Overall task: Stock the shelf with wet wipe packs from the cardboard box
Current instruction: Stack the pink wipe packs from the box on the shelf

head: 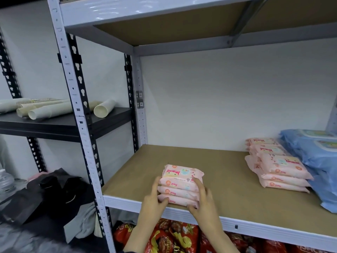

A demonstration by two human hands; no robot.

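Observation:
A stack of pink wet wipe packs (182,181) stands near the front edge of the brown shelf board (228,179). My left hand (155,199) holds the stack's left side, thumb against the front of the lowest pack. My right hand (204,199) holds its right side, fingers laid along the packs. More pink packs (279,167) are stacked at the right of the shelf. The cardboard box is out of view.
Blue wipe packs (313,159) are piled at the far right. Red snack bags (173,238) fill the level below. The white upright post (82,125) frames the shelf's left. A black shelf (63,123) to the left holds paper cup stacks; dark bags lie beneath it.

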